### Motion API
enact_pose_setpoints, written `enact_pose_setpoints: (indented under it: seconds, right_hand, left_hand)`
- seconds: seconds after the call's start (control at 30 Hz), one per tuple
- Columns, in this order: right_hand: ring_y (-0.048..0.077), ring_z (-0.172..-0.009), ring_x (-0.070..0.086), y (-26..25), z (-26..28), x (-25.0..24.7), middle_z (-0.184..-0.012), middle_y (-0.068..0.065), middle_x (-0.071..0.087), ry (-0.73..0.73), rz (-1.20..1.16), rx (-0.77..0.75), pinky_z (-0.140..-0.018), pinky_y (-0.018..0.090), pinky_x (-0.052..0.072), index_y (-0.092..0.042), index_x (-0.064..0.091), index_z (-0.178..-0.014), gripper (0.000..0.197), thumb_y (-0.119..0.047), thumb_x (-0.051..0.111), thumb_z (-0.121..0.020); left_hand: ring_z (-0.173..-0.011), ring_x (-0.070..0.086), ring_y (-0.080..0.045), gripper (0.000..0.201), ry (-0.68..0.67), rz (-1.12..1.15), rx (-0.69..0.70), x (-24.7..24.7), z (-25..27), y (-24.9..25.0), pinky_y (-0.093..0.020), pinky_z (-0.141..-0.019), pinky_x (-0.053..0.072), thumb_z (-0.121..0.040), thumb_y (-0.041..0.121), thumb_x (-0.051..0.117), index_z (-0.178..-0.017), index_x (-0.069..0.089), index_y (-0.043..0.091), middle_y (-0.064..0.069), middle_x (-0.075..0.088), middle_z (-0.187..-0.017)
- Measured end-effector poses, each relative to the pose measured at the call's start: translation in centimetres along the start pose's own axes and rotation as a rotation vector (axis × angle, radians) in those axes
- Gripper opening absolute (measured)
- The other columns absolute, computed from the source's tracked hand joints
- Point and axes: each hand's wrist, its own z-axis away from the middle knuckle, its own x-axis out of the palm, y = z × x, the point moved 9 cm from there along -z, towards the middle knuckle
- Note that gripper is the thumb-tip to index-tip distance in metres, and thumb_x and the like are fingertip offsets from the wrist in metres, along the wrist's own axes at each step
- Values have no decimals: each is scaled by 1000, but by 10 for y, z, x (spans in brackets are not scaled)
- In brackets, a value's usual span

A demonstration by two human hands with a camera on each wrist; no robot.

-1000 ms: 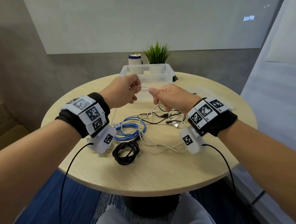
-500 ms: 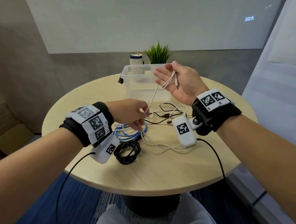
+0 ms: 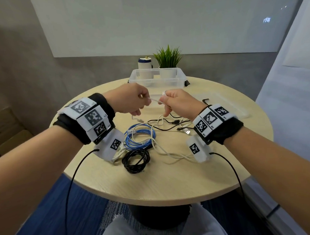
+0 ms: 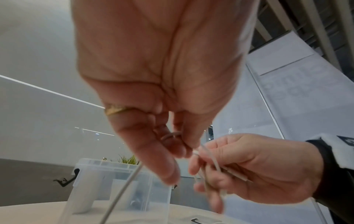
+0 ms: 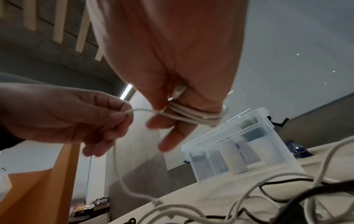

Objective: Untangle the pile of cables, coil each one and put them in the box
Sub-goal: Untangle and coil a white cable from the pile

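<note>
White cable (image 5: 193,116) (thin) looped round fingers (image 5: 178,133); clear box (image 3: 156,79) open.

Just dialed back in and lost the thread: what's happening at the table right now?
A person is coiling a thin white cable above the round table. The right hand holds several loops wound around its fingers, while the left hand pinches the free strand beside it. A black coil and a blue coil lie on the table next to loose white and black cables that remain tangled. No cable shows inside the clear box behind them.
</note>
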Motion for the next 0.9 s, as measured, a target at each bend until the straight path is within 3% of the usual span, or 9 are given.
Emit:
enact_pose_setpoints:
  seconds: [0.03,0.1,0.17,0.27,0.37,0.47,0.63,0.77,0.9]
  right_hand:
    - [12,-59,57,3,-1,4,-57,-1,60,-31,-55,19,-88,39,49,-13,61,-83,33,-32,40,-101]
    - [13,-48,47,5,0,10,-42,-9,44,-81,-164,31,-89,47,51,-12,60,-80,39,-41,41,-99]
    - [9,-39,37,2,1,9,-39,-10,36,-99,-308,25,-78,45,56,-11,55,-75,39,-37,41,-100]
    - [10,-36,29,-8,2,0,-38,-8,29,-88,-588,0,-61,34,51,-12,46,-72,38,-32,35,-103]
    - [11,-38,27,-14,0,-12,-40,-8,28,-45,-751,-23,-53,29,45,-14,43,-71,39,-33,33,-104]
    - [10,-41,27,-15,0,-24,-44,-6,29,19,-855,-24,-48,24,39,-14,42,-71,39,-35,34,-103]
    - [8,-40,27,-10,2,-29,-45,-6,30,87,-921,-1,-45,22,36,-13,43,-76,36,-37,35,-102]
    - [7,-39,27,-9,3,-27,-46,-6,30,83,-939,1,-44,21,35,-12,43,-79,32,-33,36,-103]
    - [8,-42,30,-7,2,-29,-52,-3,34,68,-908,-11,-40,20,34,-12,46,-79,30,-32,41,-101]
  left_hand:
    - [-66,69,-13,14,57,13,9,-7,-2,-1,-28,-67,57,-95,24,53,-83,58,19,-4,67,-79]
    - [-70,69,-11,13,161,60,23,-17,-6,-3,-30,-73,57,-95,23,53,-84,59,20,-4,68,-82]
    - [-69,68,-9,15,224,143,18,-23,-8,-8,-28,-72,57,-96,21,51,-84,60,19,-3,67,-81]
    - [-63,65,-5,17,241,226,12,-19,-10,-13,-15,-61,54,-98,18,49,-85,60,16,0,64,-80]
    - [-56,63,-4,17,204,279,8,-6,-11,-16,-11,-54,52,-98,15,48,-87,60,10,-2,62,-78]
    - [-59,64,-8,18,171,271,-9,4,-11,-20,-11,-55,53,-97,13,48,-90,62,5,-6,64,-78]
    - [-62,65,-4,10,116,198,-20,15,-11,-22,-10,-60,52,-93,16,57,-90,66,12,-2,68,-74]
    - [-71,70,-18,16,115,332,-80,18,-11,-26,-20,-63,58,-98,13,48,-85,57,11,-11,68,-81]
    - [-75,71,-30,15,218,606,-147,12,-5,-31,-28,-60,60,-102,13,36,-90,44,8,-22,67,-84]
